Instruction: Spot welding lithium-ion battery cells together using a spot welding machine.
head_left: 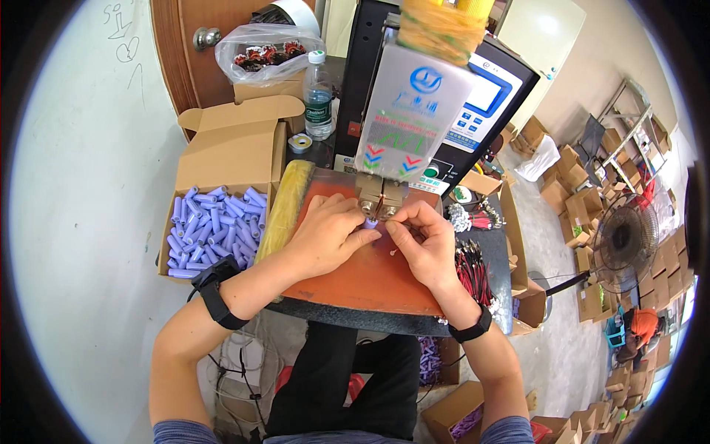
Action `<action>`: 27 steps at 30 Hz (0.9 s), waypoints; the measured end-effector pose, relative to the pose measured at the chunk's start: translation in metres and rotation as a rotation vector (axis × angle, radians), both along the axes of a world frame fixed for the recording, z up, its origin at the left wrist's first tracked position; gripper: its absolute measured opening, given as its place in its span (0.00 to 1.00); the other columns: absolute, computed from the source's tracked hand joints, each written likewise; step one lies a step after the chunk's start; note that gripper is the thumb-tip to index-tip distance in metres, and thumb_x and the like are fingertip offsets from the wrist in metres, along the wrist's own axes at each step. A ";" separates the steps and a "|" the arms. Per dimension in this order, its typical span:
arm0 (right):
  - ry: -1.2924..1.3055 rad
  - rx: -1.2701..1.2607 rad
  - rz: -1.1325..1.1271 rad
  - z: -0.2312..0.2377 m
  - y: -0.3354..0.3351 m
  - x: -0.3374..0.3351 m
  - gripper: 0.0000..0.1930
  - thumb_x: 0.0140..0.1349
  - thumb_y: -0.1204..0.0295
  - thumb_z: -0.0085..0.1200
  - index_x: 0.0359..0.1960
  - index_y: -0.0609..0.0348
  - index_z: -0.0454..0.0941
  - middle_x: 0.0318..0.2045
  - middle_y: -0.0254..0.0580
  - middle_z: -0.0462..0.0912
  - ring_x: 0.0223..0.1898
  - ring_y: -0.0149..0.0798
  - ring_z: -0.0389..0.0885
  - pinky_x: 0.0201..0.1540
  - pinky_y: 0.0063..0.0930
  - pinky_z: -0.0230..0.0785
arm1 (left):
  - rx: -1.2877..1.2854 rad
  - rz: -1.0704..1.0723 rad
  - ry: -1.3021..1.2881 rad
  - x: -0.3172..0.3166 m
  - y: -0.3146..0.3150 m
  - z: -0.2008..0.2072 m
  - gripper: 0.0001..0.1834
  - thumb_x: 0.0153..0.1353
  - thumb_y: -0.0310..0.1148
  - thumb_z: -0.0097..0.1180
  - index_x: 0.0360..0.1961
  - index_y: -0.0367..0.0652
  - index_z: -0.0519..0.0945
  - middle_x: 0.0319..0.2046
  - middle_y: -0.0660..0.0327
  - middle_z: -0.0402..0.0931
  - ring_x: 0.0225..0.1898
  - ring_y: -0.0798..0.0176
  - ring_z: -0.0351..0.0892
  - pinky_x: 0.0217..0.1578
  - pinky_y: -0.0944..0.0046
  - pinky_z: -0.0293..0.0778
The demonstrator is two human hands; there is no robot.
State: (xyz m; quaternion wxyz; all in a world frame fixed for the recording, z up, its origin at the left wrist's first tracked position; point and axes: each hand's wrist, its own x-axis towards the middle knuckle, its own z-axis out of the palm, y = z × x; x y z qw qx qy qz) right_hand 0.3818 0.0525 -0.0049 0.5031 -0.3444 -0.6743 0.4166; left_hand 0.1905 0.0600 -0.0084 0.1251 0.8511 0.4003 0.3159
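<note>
My left hand (325, 233) pinches a small purple cylindrical cell (370, 222) upright under the two electrode tips of a spot-welding machine (410, 111). My right hand (421, 240) touches the same cell from the right and holds a thin wire lead against its top. Both hands rest on a reddish-brown work plate (370, 277). A black band sits on each wrist.
An open cardboard box (214, 159) at the left holds several purple cells (214, 229). A yellow strip (285, 203) lies along the plate's left edge. Red-and-black wire leads (473, 270) lie at the right. A water bottle (319, 96), a bag and a fan (625, 240) stand around.
</note>
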 end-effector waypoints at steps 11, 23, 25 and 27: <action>0.001 0.010 -0.019 -0.001 0.000 -0.001 0.02 0.60 0.81 0.51 0.34 0.65 0.72 0.27 0.34 0.79 0.28 0.20 0.74 0.30 0.14 0.68 | 0.000 0.016 -0.009 0.001 0.000 -0.002 0.12 0.59 0.39 0.53 0.38 0.42 0.78 0.37 0.56 0.75 0.42 0.53 0.69 0.43 0.56 0.58; -0.069 0.187 -0.107 -0.007 -0.003 0.005 0.07 0.61 0.75 0.48 0.40 0.62 0.71 0.23 0.31 0.75 0.23 0.22 0.67 0.28 0.17 0.62 | -0.211 0.125 -0.556 0.000 0.001 -0.006 0.10 0.56 0.32 0.55 0.35 0.37 0.74 0.15 0.57 0.70 0.18 0.58 0.72 0.21 0.61 0.64; -0.134 0.178 -0.141 -0.007 -0.005 0.003 0.03 0.57 0.80 0.53 0.33 0.62 0.75 0.23 0.30 0.76 0.22 0.18 0.64 0.23 0.15 0.58 | -0.209 0.123 -0.608 -0.003 0.002 -0.009 0.10 0.56 0.32 0.55 0.36 0.37 0.74 0.14 0.59 0.69 0.16 0.61 0.71 0.19 0.62 0.64; -0.098 0.202 -0.138 -0.011 -0.003 -0.002 0.03 0.57 0.79 0.54 0.33 0.63 0.76 0.23 0.30 0.77 0.22 0.18 0.65 0.23 0.15 0.59 | -0.248 0.096 -0.512 -0.005 0.000 -0.008 0.10 0.54 0.31 0.58 0.35 0.38 0.74 0.15 0.58 0.70 0.19 0.63 0.73 0.23 0.63 0.67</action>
